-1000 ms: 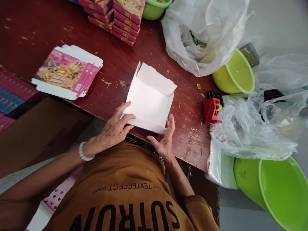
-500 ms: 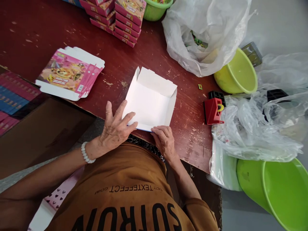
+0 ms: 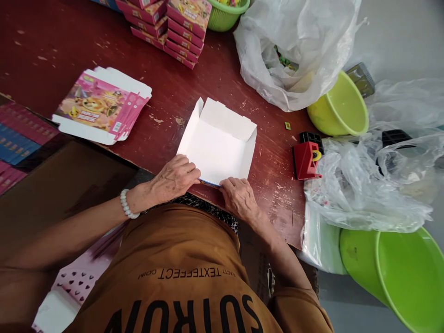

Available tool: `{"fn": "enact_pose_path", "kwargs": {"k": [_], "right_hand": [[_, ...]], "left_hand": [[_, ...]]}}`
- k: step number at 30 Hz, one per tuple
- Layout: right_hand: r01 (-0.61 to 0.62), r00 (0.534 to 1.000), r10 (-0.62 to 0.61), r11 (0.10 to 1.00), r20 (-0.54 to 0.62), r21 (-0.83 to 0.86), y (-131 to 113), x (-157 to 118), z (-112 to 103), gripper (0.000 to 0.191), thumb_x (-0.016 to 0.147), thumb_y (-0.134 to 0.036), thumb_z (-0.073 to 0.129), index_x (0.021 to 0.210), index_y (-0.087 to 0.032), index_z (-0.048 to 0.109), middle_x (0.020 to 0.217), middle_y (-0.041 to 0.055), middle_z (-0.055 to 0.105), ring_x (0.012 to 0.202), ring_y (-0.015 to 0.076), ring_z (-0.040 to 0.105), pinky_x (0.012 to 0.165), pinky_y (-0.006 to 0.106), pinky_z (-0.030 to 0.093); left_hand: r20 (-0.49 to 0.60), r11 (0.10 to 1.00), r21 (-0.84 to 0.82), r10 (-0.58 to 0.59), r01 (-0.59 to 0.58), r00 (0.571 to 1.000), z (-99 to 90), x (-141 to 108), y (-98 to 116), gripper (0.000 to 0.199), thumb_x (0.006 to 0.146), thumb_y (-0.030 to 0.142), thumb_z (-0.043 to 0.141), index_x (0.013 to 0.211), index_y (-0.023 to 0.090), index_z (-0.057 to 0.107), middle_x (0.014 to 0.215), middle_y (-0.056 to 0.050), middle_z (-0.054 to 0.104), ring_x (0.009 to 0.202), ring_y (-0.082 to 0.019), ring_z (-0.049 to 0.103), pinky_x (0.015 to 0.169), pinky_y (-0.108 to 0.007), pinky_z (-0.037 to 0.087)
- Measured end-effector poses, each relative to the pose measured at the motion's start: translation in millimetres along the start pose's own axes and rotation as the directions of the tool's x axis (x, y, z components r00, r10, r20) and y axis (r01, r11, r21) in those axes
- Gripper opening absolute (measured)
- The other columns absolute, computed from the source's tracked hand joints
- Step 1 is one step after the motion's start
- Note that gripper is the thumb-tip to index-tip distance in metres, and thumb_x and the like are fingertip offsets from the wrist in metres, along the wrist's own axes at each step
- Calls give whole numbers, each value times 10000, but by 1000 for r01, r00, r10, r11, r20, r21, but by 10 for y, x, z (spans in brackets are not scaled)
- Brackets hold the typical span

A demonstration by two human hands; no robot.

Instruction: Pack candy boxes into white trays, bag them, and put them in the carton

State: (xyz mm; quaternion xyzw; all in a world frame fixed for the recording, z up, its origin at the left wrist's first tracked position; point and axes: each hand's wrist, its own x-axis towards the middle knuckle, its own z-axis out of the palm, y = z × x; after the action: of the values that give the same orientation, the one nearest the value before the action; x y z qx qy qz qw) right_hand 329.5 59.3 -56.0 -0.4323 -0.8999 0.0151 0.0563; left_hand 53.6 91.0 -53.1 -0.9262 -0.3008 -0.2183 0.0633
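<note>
A partly folded carton (image 3: 220, 150), white inside, lies open on the red table (image 3: 277, 199) with its far wall and side flaps raised. At the carton's near left corner, my left hand (image 3: 176, 178) has its fingers curled together on the edge. My right hand (image 3: 241, 196) pinches the near edge right of centre, its thumb under the cardboard. A thin blue strip of the outer face shows between the two hands. To the left lies a stack of flat pink cartons (image 3: 100, 105), apart from my hands.
Stacked pink boxes (image 3: 185, 34) stand at the back beside a green basket (image 3: 225, 16). At right are a plastic bag (image 3: 294, 55), a yellow-green bowl (image 3: 342, 106), a red tape dispenser (image 3: 307, 159), crumpled plastic (image 3: 364, 185) and a green bucket (image 3: 405, 273).
My left hand has drawn its spread fingers together and closed on the near left edge. My right hand stays at the near edge, with its wrist and forearm shifted slightly to the right.
</note>
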Motion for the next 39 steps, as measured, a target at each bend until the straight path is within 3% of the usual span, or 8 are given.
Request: {"fn": "enact_pose_path", "kwargs": {"k": [5,11,15,21,24,29,34,39], "right_hand": [[-28,995,41,989,-90,142,1,-19,-33,203,1122,-222,478,1138,-200,680,1040,99,724,939,217,638,851,332,516],[-126,992,128,977,2,172,-1,5,-94,193,1092,-241,571,975,-201,720,908,64,721,787,176,624,694,292,435],[-174,982,154,960,106,219,25,46,-156,140,1071,-240,610,1028,-215,740,957,54,759,821,170,668,691,272,438],[-112,990,136,914,-34,390,-12,60,-98,136,1074,-299,636,1068,-196,726,963,69,772,833,176,696,738,282,526],[-67,986,130,876,-102,477,-38,67,-37,199,1085,-313,624,969,-203,743,910,69,765,838,183,705,758,299,561],[-32,968,159,844,-193,535,-53,67,32,193,1071,-292,635,956,-212,767,923,73,784,866,194,726,784,327,604],[-11,961,143,876,-236,483,-42,59,-37,221,1091,-263,580,961,-209,750,917,75,780,852,191,716,780,327,605],[-15,976,83,947,-199,321,1,71,-77,253,1118,-259,503,977,-204,707,909,84,754,828,197,672,758,319,548]], "left_hand": [[-1,996,-76,-41,41,999,7,-62,-97,247,1071,183,541,854,193,658,801,-27,627,854,-223,569,1249,-527,389],[-27,985,-170,33,-37,999,79,-53,-249,369,1089,274,580,728,202,608,683,21,591,740,-180,559,1166,-473,400],[-53,971,-239,-35,21,998,-16,-77,-308,247,1090,341,618,893,205,676,832,10,694,851,-188,641,1261,-531,324],[-100,949,-314,-33,0,994,-131,-184,-331,103,1062,217,653,961,195,658,962,-42,723,1135,-223,701,1081,-382,577],[-188,964,-263,0,-50,982,-107,-190,-310,153,1046,174,674,897,188,644,890,-34,705,1077,-220,715,978,-348,624],[-161,988,-144,24,-48,987,-115,-105,-249,274,1067,168,616,795,197,621,822,-29,661,879,-199,677,854,-350,614],[-145,989,-57,126,-136,981,-168,18,-251,323,1054,115,576,743,200,594,724,-3,584,751,-175,576,1004,-388,588],[-114,988,-111,93,-105,989,-157,84,-271,327,1062,137,558,746,193,624,727,-1,597,776,-171,571,1142,-416,514]]}}
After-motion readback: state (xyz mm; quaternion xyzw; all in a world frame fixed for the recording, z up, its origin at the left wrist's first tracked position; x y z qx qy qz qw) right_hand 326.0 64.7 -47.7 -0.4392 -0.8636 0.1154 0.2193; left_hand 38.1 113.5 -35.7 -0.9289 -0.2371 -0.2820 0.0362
